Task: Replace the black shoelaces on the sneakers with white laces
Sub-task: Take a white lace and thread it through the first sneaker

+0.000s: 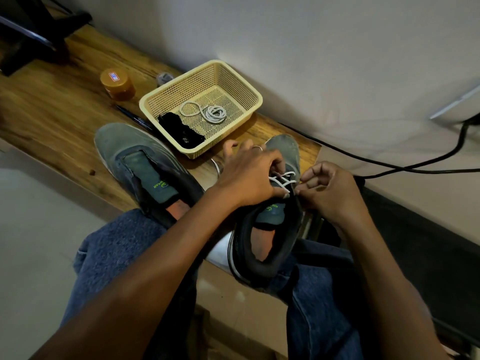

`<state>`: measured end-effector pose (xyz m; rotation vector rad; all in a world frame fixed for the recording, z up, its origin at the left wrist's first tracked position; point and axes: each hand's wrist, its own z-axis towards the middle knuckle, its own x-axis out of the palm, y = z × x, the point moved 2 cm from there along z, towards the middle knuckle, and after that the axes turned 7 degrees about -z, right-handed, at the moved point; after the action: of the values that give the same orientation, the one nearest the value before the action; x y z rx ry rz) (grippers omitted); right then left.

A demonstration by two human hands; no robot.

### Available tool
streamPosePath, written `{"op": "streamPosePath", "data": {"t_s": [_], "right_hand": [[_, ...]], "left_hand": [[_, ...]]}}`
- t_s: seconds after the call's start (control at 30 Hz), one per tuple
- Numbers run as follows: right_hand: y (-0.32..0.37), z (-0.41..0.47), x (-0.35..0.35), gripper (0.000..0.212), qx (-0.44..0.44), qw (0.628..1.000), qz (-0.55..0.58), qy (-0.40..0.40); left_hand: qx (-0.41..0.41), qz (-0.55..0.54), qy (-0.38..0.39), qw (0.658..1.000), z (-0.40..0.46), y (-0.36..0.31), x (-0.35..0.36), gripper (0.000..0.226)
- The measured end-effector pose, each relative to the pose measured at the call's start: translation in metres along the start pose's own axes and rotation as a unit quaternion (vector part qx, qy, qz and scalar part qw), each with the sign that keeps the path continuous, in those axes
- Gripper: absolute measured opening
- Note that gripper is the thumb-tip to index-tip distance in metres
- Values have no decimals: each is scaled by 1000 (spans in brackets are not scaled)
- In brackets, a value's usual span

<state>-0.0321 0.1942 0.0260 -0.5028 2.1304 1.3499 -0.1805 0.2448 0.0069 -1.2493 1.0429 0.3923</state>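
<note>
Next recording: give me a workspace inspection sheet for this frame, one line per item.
Surface: wooden desk, partly covered.
Job's things: right sneaker partly laced with a white lace; left sneaker unlaced; beige basket holds a coiled white lace and black laces.
Clutter: orange-lidded jar, pen, small grey object behind the basket.
Grippers: left hand has its grip on the lace at the eyelets; right hand pinches at the sneaker's edge.
Cables: black cable along the wall.
Surroundings: pale wall, dark stand top left.
</note>
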Motion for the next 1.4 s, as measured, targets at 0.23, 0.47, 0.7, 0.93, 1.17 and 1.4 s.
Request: {"op": "streamPosePath", "data": {"t_s": [0.23,0.47,0.7,0.93,1.17,1.4], "right_hand": [[5,-4,-7,25,-10,997,35,-65],[9,-6,-20,30,-34,981,53,-182],[7,-6,-31,16,-91,959,-5,-267],[-8,6,-8,19,-43,978,-198,58],[-8,6,-9,8,-69,982,-175,12],[-7,3,-26,6,-32,978,-110,-177]], "left_hand": [[-56,9,13,998,1,12,-4,60],[-125,-16,49,991,3,20,-2,59],[-134,-19,56,989,3,20,1,59],[-137,-29,60,988,2,16,0,62],[-189,-62,109,974,-4,21,-13,60],[-217,-74,127,965,-9,17,-19,63]]}}
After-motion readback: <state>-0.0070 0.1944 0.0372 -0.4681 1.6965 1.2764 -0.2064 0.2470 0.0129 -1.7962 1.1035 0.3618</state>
